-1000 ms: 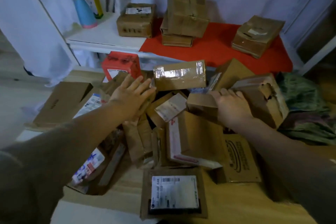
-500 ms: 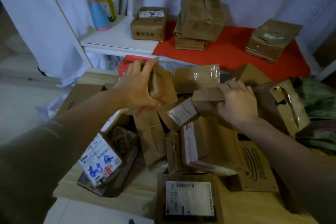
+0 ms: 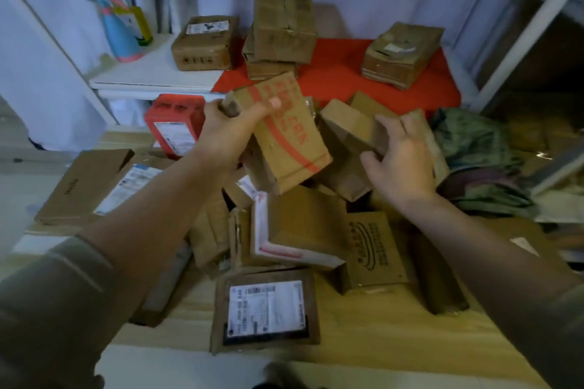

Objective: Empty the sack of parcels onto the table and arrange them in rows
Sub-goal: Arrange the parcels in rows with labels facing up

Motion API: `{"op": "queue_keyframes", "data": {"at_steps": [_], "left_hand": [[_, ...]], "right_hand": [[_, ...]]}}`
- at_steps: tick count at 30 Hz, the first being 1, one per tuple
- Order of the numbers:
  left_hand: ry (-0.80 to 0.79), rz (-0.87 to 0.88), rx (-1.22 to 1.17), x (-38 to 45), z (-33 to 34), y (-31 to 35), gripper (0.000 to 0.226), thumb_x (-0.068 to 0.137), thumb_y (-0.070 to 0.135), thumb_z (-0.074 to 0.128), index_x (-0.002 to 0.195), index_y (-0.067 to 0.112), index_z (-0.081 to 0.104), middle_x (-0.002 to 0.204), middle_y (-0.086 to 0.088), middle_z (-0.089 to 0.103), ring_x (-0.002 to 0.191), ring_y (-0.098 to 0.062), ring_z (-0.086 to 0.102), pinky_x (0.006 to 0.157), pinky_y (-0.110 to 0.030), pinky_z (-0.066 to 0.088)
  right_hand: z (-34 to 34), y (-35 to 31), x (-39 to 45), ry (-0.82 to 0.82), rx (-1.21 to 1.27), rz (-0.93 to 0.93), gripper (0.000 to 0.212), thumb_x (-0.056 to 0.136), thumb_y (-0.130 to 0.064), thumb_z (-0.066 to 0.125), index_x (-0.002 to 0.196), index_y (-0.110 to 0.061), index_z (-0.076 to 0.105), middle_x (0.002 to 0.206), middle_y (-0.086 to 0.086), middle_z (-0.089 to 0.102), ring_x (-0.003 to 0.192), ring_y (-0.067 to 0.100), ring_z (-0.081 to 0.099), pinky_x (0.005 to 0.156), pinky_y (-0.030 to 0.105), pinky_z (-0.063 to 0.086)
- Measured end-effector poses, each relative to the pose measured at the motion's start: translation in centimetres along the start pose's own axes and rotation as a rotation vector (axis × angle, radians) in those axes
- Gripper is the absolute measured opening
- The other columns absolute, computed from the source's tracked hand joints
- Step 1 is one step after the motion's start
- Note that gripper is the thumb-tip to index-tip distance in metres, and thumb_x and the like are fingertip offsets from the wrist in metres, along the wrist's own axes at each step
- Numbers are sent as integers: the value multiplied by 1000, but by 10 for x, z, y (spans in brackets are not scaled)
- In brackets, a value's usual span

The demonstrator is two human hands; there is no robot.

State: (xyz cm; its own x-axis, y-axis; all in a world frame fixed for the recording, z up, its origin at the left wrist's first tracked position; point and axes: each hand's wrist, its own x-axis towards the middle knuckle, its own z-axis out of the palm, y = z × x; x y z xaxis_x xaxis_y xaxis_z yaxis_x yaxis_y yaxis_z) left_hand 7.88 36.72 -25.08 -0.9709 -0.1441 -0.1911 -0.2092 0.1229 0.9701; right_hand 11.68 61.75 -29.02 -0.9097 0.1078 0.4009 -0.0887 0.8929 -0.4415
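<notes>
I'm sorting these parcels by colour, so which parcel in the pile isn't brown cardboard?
The red rectangular parcel with a white label, at the pile's far left edge below the white shelf; all others are brown.

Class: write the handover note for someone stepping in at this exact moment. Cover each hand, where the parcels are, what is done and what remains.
Left hand grips a red-striped box, lifted over the pile. Right hand grips a plain brown box beside it. Other parcels lie jumbled on the wooden table; the green sack lies slumped at right. Four boxes stand on the rear shelf. Done: sack seemingly emptied. Left: arranging the rows.
</notes>
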Motion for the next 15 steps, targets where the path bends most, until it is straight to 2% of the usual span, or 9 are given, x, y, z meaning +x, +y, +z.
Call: {"op": "queue_keyframes", "data": {"at_steps": [1, 3, 4, 6, 9, 12, 15], "left_hand": [[-22, -40, -45, -9, 15, 3, 70, 71, 51, 81, 125, 22, 49, 112, 2, 69, 94, -13, 70, 63, -27, 58], [-78, -155, -37, -20, 42, 1, 82, 62, 63, 80, 128, 25, 50, 116, 1, 68, 105, -21, 67, 81, -41, 58], [-95, -184, -3, -24, 53, -3, 76, 62, 65, 78, 123, 28, 51, 118, 1, 67, 109, -23, 64, 89, -48, 54], [-131, -226, 14, -37, 73, -8, 64, 63, 67, 76, 113, 33, 55, 118, 1, 66, 111, -25, 61, 95, -52, 51], [-182, -345, 63, -50, 96, -18, 95, 48, 73, 77, 128, 27, 53, 120, -2, 66, 110, -28, 61, 94, -53, 51], [-211, -425, 67, -62, 115, -33, 91, 59, 67, 79, 134, 23, 48, 118, -5, 64, 110, -30, 59, 91, -51, 51], [-229, -454, 98, -74, 136, -44, 112, 49, 69, 81, 142, 23, 39, 116, -7, 65, 106, -33, 60, 78, -48, 54]], "right_hand": [[-7, 9, -8, 12, 23, 26, 56, 81, -21, 68, 134, -12, 52, 126, 10, 50, 118, 29, 50, 93, 40, 46], [-20, 26, -23, 40, 75, 87, 52, 80, -22, 68, 129, -14, 53, 124, 8, 51, 115, 30, 53, 89, 43, 50], [-27, 35, -31, 56, 93, 125, 50, 80, -23, 69, 127, -15, 53, 123, 7, 52, 113, 30, 54, 87, 43, 51], [-39, 52, -44, 78, 112, 213, 48, 81, -22, 69, 126, -15, 54, 122, 5, 54, 111, 27, 56, 88, 41, 50], [-53, 79, -61, 100, 175, 355, 45, 82, -24, 69, 124, -16, 55, 119, 3, 61, 108, 25, 60, 91, 43, 52], [-64, 99, -78, 143, 227, 467, 43, 83, -26, 67, 124, -17, 54, 112, 2, 64, 104, 24, 61, 89, 47, 53], [-75, 112, -92, 200, 253, 524, 44, 85, -22, 66, 125, -13, 51, 104, 0, 60, 100, 25, 61, 84, 42, 53]]}}
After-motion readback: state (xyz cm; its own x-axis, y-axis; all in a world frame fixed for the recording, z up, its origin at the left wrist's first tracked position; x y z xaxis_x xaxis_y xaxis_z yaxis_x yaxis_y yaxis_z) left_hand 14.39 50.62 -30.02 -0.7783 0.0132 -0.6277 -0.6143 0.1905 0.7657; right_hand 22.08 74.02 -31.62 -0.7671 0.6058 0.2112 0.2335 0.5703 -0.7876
